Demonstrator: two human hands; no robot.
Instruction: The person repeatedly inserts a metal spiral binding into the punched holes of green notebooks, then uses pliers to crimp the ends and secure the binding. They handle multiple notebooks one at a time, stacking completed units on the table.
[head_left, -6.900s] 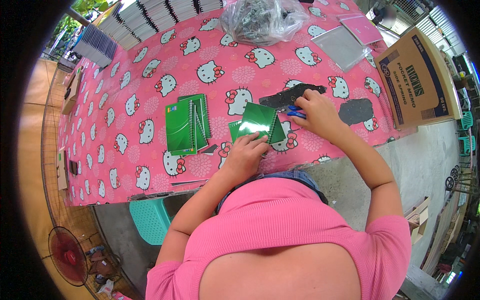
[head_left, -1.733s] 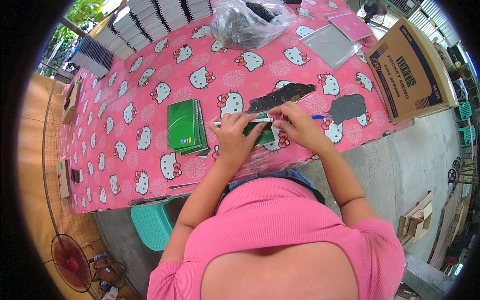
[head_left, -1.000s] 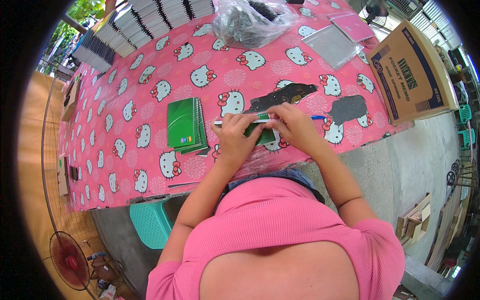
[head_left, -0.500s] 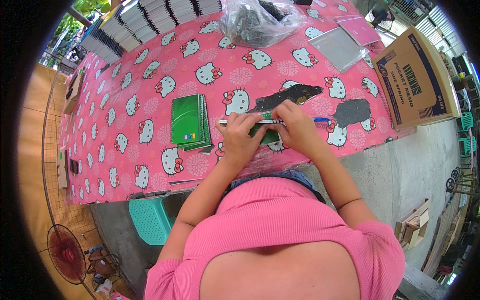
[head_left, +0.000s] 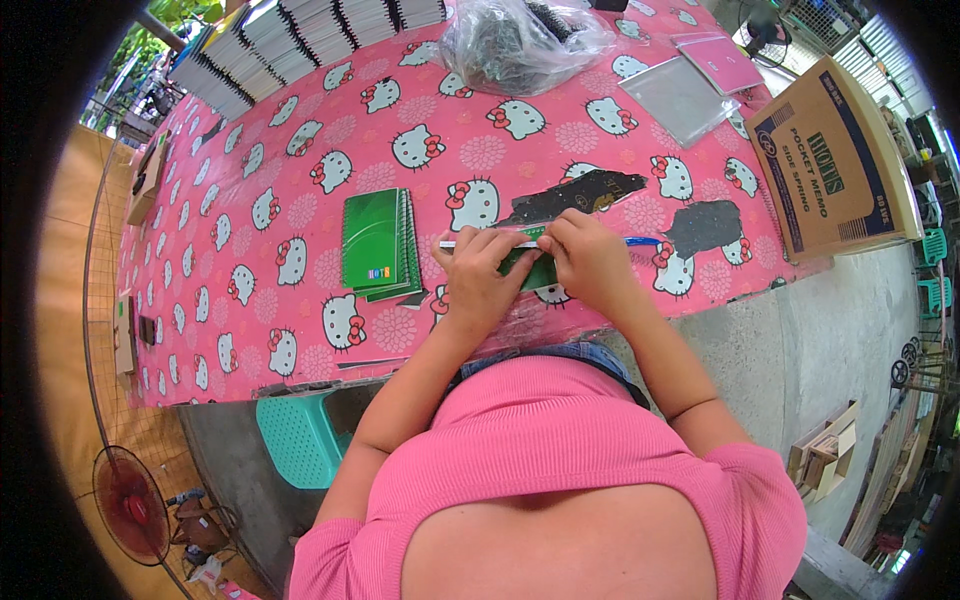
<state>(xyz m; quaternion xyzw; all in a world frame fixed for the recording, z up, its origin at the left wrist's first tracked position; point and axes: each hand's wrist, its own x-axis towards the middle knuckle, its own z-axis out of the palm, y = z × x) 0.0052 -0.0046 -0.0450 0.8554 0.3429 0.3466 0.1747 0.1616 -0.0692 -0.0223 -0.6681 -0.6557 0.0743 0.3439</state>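
Notebook in hand: one green notebook (head_left: 528, 268), pinched between my left hand (head_left: 482, 280) and right hand (head_left: 590, 262), table centre.
Stack: green notebooks (head_left: 376, 244) at 9 o'clock, count unclear.
Containers: one cardboard box (head_left: 835, 165) at 2 o'clock, contents hidden; one clear bag (head_left: 520, 42) at 12 o'clock, dark items.

Around the green notebook stack (head_left: 378, 245) on the table (head_left: 300, 150): a clear plastic bag (head_left: 520, 40) beyond, a cardboard box (head_left: 835, 165) far right, a teal stool (head_left: 300, 435) below

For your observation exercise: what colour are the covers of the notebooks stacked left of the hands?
Green, seen clearly in the head view: the notebook stack.
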